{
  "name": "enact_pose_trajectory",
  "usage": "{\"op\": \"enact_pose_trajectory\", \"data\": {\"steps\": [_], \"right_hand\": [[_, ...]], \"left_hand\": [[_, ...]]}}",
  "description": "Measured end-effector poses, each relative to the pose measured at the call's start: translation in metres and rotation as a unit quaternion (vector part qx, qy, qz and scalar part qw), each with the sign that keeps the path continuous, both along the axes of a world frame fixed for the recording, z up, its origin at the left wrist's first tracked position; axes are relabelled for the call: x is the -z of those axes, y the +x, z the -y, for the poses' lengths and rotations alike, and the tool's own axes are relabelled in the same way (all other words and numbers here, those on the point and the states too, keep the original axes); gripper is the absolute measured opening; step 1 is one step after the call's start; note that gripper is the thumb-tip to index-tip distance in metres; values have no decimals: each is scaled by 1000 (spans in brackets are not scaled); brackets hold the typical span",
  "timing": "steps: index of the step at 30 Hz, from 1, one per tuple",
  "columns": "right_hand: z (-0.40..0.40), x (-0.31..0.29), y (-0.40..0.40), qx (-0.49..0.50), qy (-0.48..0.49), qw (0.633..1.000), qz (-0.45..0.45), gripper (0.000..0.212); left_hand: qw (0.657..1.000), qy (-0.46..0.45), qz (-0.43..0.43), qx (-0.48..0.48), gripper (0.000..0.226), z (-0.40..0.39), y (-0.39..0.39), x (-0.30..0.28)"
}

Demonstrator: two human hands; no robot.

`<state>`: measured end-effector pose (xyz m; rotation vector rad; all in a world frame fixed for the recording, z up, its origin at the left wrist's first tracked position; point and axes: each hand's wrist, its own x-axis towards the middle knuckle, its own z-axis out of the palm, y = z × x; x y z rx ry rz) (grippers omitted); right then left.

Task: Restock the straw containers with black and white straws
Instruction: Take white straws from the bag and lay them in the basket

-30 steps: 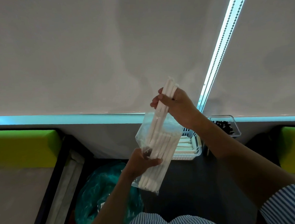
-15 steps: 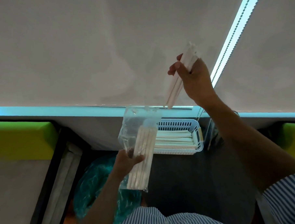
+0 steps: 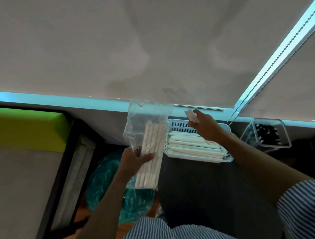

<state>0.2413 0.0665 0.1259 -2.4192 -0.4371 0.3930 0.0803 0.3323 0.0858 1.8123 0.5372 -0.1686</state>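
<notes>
My left hand (image 3: 135, 159) grips a clear plastic bag (image 3: 146, 119) of white wrapped straws (image 3: 151, 154), held upright above the dark counter. My right hand (image 3: 205, 128) holds a small bunch of white straws (image 3: 191, 115) over the white slotted basket (image 3: 180, 126); the bunch's lower part is hidden behind the hand. White straws (image 3: 194, 145) lie flat inside the basket. To the right, a clear container (image 3: 283, 133) holds black straws (image 3: 266, 132) standing on end.
The dark counter (image 3: 201, 189) runs up to a window with grey roller blinds (image 3: 114, 49) and a bead chain (image 3: 270, 67). A green bin liner (image 3: 105, 177) sits below left, beside a green-topped bench (image 3: 23, 125).
My right hand has drawn a bunch of white straws up out of the bag, then brought it down to the white basket. The left hand kept hold of the bag.
</notes>
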Motion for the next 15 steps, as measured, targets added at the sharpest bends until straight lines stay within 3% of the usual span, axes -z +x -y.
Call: {"op": "enact_pose_trajectory", "data": {"steps": [7,15], "right_hand": [[-23,65,-1,-83,-104,989,-64,19],[-31,116,-4,-97,-204,971,-75,8]], "left_hand": [[1000,14,-4,-5,34,-18,-2,1],[1000,-5,-19,-9,31,-31,-12,12]]}}
